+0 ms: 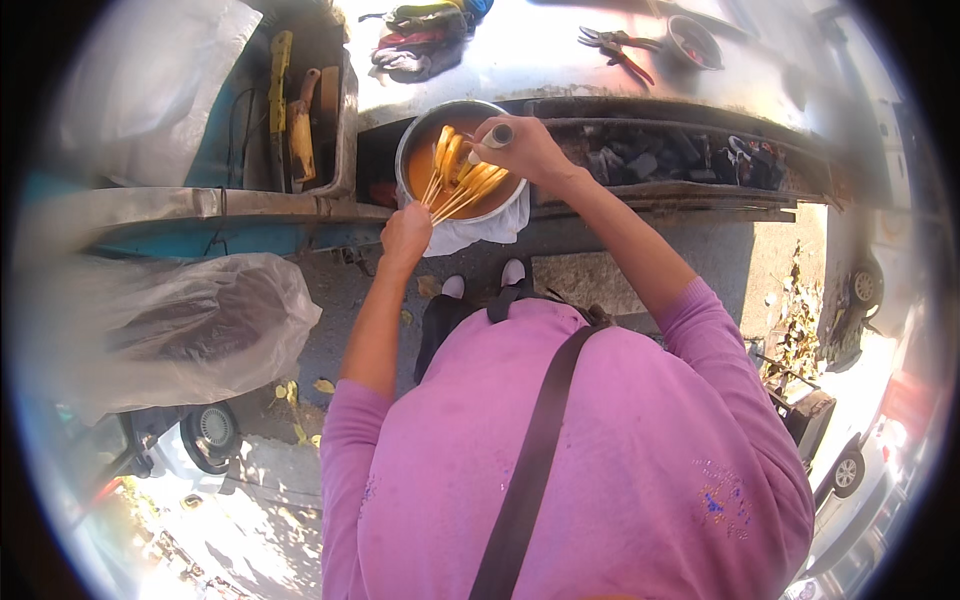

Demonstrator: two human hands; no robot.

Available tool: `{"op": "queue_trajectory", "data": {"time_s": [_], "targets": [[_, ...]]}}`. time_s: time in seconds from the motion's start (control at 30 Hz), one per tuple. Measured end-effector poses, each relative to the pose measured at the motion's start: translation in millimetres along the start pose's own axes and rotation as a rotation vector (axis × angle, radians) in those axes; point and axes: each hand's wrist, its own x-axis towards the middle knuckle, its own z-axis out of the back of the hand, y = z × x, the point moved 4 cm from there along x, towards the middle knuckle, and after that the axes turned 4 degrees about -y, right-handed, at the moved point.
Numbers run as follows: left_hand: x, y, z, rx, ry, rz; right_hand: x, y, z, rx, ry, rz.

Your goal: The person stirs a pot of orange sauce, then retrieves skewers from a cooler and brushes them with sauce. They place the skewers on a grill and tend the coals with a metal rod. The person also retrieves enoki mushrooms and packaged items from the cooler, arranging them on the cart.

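Observation:
A round metal pot [402,159] of orange-brown sauce [421,171] stands in front of me, with white cloth [480,235] hanging below its near rim. My left hand [407,235] grips a bundle of thin skewers [459,204] at the pot's near left side. Yellow-orange food pieces [448,154] on the skewers' far ends lie over the sauce, coated and glossy. Above the pot's right part, my right hand [529,148] is closed around a pale handle [498,136] with a dark round end. The tool's working end is mostly hidden by the hand and food.
Right of the pot runs a metal trough [585,193] with charcoal [645,161]. Red-handled pliers [619,52], a bowl [694,43] and work gloves [420,49] lie on the metal counter [525,52]. At left are a wooden-handled tool [301,139] in a bin and a plastic bag [217,330].

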Motion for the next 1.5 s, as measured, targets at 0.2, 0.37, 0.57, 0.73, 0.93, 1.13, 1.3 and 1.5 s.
{"op": "queue_trajectory", "data": {"time_s": [0.2,0.37,0.57,0.73,0.93,1.13,1.3,1.5], "targets": [[1.3,6.0,-2.7,0.044,-0.009,0.011,-7.3,7.3,4.7,0.038,-0.010,0.113],[0.9,12.4,-4.7,0.056,0.003,-0.012,-3.8,52.4,37.1,0.164,-0.078,0.121],[-1.9,2.0,2.4,0.064,-0.031,-0.093,20.2,30.9,31.6,0.068,-0.142,0.108],[-2.3,2.9,5.9,0.076,-0.071,-0.128,25.5,31.4,33.3,0.060,-0.192,0.072],[1.3,8.1,3.9,0.056,-0.127,-0.136,30.4,41.2,11.5,-0.127,-0.100,0.263],[-5.0,8.3,4.9,0.065,-0.160,-0.109,23.6,57.3,14.7,-0.031,0.019,0.146],[-7.2,2.1,5.8,0.112,-0.213,-0.115,40.4,35.8,22.0,-0.032,-0.141,0.060],[-10.7,-11.3,10.0,0.170,-0.209,-0.198,52.0,10.7,1.8,-0.231,-0.143,0.064]]}}
